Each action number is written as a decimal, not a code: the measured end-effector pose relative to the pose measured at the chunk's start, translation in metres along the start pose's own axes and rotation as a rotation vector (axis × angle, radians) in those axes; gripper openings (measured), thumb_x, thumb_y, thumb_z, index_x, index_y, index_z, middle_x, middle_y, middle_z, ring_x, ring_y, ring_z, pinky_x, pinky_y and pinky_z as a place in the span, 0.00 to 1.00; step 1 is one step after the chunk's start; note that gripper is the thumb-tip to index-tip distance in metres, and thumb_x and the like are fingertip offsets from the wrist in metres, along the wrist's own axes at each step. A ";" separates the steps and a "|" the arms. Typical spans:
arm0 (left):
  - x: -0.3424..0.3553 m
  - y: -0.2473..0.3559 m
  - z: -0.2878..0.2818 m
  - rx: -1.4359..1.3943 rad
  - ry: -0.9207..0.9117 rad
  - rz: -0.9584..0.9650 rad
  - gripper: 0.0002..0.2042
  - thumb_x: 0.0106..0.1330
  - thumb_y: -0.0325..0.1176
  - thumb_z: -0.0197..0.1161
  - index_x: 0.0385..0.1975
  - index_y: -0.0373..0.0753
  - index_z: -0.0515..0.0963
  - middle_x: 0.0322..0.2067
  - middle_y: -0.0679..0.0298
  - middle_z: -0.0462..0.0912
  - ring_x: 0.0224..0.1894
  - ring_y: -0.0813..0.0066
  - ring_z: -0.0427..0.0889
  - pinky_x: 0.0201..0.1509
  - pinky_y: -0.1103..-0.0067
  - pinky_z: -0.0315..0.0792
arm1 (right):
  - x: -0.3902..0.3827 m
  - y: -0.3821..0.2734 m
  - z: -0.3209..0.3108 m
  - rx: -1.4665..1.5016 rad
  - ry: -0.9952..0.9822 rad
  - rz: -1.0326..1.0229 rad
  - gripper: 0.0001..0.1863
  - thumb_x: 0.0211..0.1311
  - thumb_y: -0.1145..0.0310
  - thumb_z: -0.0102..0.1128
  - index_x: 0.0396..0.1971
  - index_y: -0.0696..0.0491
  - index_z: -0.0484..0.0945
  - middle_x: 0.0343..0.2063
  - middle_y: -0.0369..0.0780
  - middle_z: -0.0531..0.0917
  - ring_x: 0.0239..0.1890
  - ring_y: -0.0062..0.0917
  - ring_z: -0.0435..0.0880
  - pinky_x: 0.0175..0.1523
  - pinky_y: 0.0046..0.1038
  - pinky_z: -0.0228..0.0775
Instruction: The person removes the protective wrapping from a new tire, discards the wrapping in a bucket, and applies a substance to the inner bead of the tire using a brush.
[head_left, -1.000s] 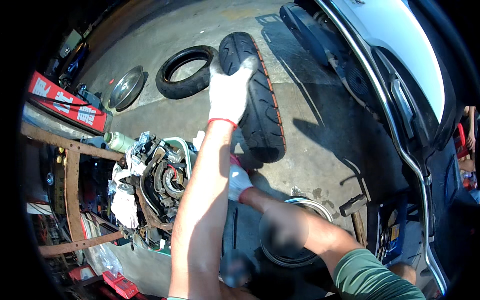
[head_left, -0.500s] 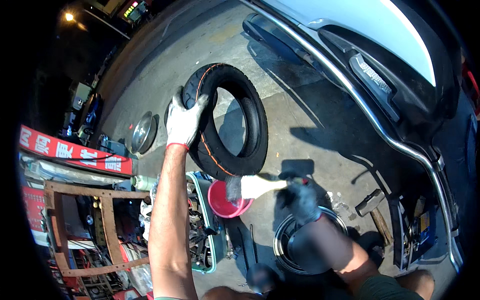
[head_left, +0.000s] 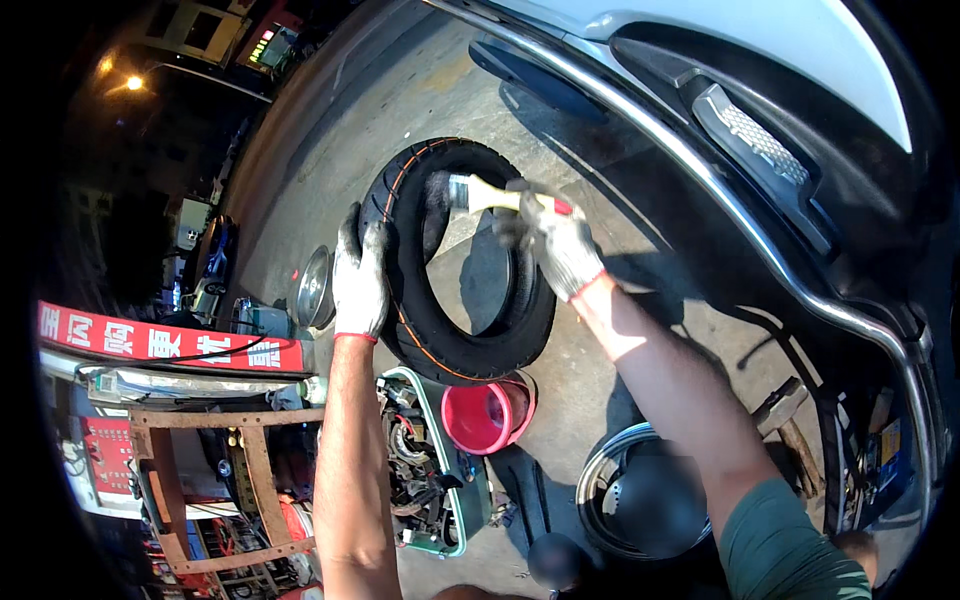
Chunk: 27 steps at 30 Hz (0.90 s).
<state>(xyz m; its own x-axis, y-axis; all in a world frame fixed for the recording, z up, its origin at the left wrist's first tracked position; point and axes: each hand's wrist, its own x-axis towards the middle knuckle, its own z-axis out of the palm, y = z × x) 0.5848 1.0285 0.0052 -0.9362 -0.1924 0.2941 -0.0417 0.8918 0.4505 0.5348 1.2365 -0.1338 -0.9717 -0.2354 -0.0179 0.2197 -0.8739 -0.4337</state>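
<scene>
A black tyre with orange lines (head_left: pixel 525 325) stands above the pink bucket (head_left: pixel 460 420). My left hand (head_left: pixel 360 275), in a white glove with grey fingertips and a red cuff, is closed on the left side of this tyre. My right hand (head_left: pixel 550 235), gloved the same way, grips a brush (head_left: pixel 485 195) with a pale yellow, red-ended handle. The brush's dark bristles are at the upper left inner rim of the tyre, partly merging with the dark rubber.
A pale vehicle with a chrome bar (head_left: pixel 770 280) spans the right. Around me lie a metal wheel rim (head_left: pixel 600 480), a hammer (head_left: pixel 780 405), a tub of greasy parts (head_left: pixel 450 530), a rusty frame (head_left: pixel 265 470), a metal bowl (head_left: pixel 312 285) and a red banner (head_left: pixel 135 338).
The tyre has turned from tread-up to showing its open centre. My right hand has risen with the brush from beside the bucket to the tyre's upper inner rim.
</scene>
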 end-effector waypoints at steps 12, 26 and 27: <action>0.015 -0.014 0.002 -0.098 -0.029 0.006 0.31 0.73 0.52 0.48 0.68 0.35 0.60 0.63 0.45 0.69 0.65 0.55 0.69 0.68 0.70 0.60 | -0.068 -0.005 0.001 -0.284 -0.349 0.050 0.16 0.64 0.71 0.61 0.50 0.59 0.77 0.35 0.41 0.86 0.35 0.21 0.85 0.44 0.23 0.79; 0.010 -0.001 0.006 -0.098 -0.010 0.033 0.30 0.72 0.48 0.51 0.68 0.34 0.60 0.63 0.46 0.69 0.64 0.60 0.70 0.68 0.72 0.61 | -0.066 0.035 -0.083 -0.443 0.110 0.523 0.12 0.66 0.60 0.60 0.36 0.54 0.80 0.20 0.39 0.82 0.14 0.22 0.77 0.19 0.25 0.68; 0.010 0.001 0.005 -0.074 -0.008 0.054 0.31 0.72 0.49 0.51 0.68 0.34 0.60 0.63 0.45 0.68 0.65 0.57 0.70 0.68 0.71 0.61 | -0.065 0.038 -0.105 -0.483 0.131 0.553 0.11 0.66 0.61 0.61 0.36 0.54 0.81 0.21 0.40 0.83 0.14 0.21 0.78 0.19 0.25 0.70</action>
<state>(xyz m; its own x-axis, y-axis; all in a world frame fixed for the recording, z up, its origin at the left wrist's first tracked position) 0.5739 1.0300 0.0044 -0.9391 -0.1415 0.3133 0.0344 0.8681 0.4951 0.5969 1.2628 -0.2438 -0.7396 -0.5072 -0.4424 0.6462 -0.3513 -0.6775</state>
